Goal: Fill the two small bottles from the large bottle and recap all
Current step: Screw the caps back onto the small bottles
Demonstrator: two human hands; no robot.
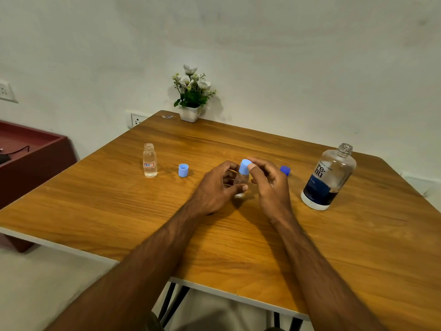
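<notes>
In the head view, a small bottle (241, 181) is held upright on the table (238, 235) by the left hand (216, 187), whose fingers and thumb are curled round its body, while a light blue cap (245, 166) is pinched on its neck by the right hand (267, 181). The cap appears tilted, so cross-threading is judged the nearest risk; a cap forced on askew could leak or pop off later. Left of that bottle, a second cap (183, 170) lies on its side, and further left the other small bottle (149, 160) stands open, holding clear liquid; it could be knocked over by a forearm swung across. Just right of the held bottle, partly hidden behind the right hand, a dark blue cap (285, 170) lies, and further right the large bottle (328, 177) stands uncapped and could spill if bumped. Whether the held bottle is full cannot be told.
</notes>
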